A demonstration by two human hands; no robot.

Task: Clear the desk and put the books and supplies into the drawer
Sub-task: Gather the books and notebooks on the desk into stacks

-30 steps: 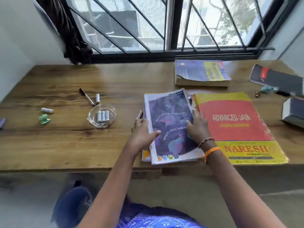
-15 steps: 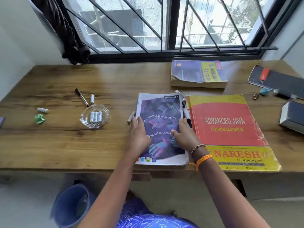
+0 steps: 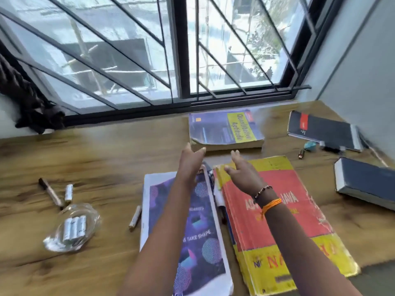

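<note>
A thick blue-and-yellow book (image 3: 226, 130) lies at the back of the wooden desk (image 3: 102, 159) under the window. My left hand (image 3: 190, 163) and my right hand (image 3: 243, 174) hover just short of its near edge, both empty with fingers spread. Under my left forearm lies a purple notebook (image 3: 201, 238). A red-and-yellow Advanced Java book (image 3: 288, 221) rests under my right forearm. A black notebook (image 3: 322, 130) and a dark thick book (image 3: 365, 180) sit at the right. No drawer is in view.
A glass dish (image 3: 72, 228) with batteries stands at the left, beside a marker (image 3: 50, 192) and a loose battery (image 3: 68, 192). A pen (image 3: 135, 216) lies left of the purple notebook. Small items (image 3: 307, 147) sit near the black notebook. The barred window rises behind the desk.
Both hands have left the purple notebook and moved forward toward the blue-and-yellow book at the back. The camera has tilted up and moved closer to the desk.
</note>
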